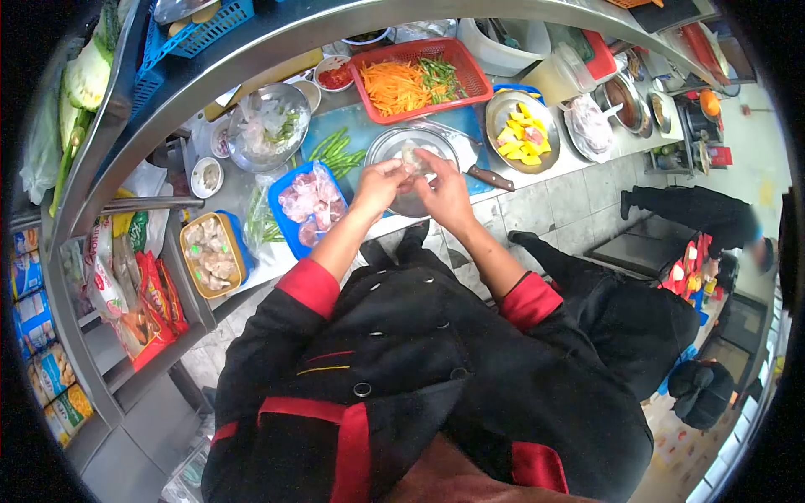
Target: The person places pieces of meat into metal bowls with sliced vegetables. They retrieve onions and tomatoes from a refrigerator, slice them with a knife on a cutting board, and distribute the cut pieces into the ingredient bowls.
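Note:
Above a round metal bowl [377, 152], my left hand [382, 183] and my right hand [444, 191] meet with fingers closed on a small pale, translucent piece of food [412, 156]. Its exact kind cannot be made out. The bowl stands at the front of a blue cutting board [335, 126]. Green beans [333, 151] lie on the board, left of the bowl. A knife [490, 177] with a brown handle rests to the right of my right hand. Beside my left forearm is a blue tray [275, 201] of pinkish raw meat pieces [312, 199].
Behind the bowl stands a red basket [419, 111] of shredded carrot and green strips. A metal bowl [551, 159] of yellow chunks is on the right. A yellow tub [186, 251] of pale pieces stands left. A metal shelf [277, 52] arches overhead. Two people in dark clothes are at right.

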The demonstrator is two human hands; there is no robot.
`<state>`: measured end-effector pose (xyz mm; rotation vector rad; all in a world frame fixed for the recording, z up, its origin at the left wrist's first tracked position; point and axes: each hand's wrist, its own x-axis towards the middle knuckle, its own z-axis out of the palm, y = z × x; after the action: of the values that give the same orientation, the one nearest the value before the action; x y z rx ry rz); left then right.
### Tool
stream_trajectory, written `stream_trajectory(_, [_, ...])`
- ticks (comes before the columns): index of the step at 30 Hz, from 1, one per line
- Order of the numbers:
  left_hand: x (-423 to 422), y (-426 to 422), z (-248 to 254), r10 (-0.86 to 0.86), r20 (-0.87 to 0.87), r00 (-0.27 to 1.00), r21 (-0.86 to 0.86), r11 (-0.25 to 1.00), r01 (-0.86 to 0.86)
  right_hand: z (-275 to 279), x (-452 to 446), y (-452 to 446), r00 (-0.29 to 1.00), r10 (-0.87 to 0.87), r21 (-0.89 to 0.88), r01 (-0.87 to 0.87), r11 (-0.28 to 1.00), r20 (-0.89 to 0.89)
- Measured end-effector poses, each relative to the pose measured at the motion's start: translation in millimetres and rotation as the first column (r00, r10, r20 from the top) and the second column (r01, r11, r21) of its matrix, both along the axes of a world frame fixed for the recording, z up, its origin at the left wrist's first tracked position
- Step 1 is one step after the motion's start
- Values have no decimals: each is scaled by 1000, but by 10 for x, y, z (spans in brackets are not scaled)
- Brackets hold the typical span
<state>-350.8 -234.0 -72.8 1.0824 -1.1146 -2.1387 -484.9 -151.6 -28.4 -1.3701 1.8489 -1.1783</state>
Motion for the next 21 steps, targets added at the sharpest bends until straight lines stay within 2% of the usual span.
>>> stream_trajectory(1, [4,-1,29,3,-3,1000,4,1000,-3,-11,1,-18,1000,3,4,-3,1000,-3])
stream_trajectory(3, [20,6,79,-21,128,992,-57,998,29,-61,10,-59,999,-51,40,51,998,-10])
stream_trajectory(4, [11,12,68,-13,127,992,-56,998,20,-107,7,-83,999,-43,42,43,998,-12])
stream_trajectory(6, [-12,30,50,38,239,970,-131,991,-7,-169,8,-115,998,-32,3,32,999,-61])
stream_trajectory(7, [8,30,45,39,240,970,-131,991,-7,-164,-3,-124,998,-31,3,31,1000,-60])
stream_trajectory(9, [40,37,46,-8,274,962,-204,977,66,-140,-53,-131,998,-11,121,4,993,59])
stream_trajectory(13, [-17,85,21,15,374,927,-230,970,78,-233,-164,-129,994,111,195,-111,975,12])
stream_trajectory(14, [-39,91,-38,21,297,955,-201,979,41,-332,-186,-130,962,116,157,-158,975,247])
stream_trajectory(15, [-57,101,-65,30,220,975,-167,986,7,-365,-200,-133,875,122,110,-195,975,469])
stream_trajectory(16, [-71,106,-92,24,222,975,-165,986,13,-390,-233,-122,874,116,112,-189,976,471])
stream_trajectory(17, [-90,97,-119,8,175,985,-49,999,1,-409,-281,-109,705,29,140,-181,974,709])
stream_trajectory(18, [-119,73,-141,-3,124,992,65,998,-6,-415,-333,-110,472,-63,166,-180,970,879])
stream_trajectory(19, [-114,33,-250,-8,122,993,65,998,0,-437,-390,-117,474,-66,166,-174,971,878])
stream_trajectory(21, [-75,-13,-323,-116,-19,993,163,980,118,-411,-448,-109,328,-49,128,-226,966,943])
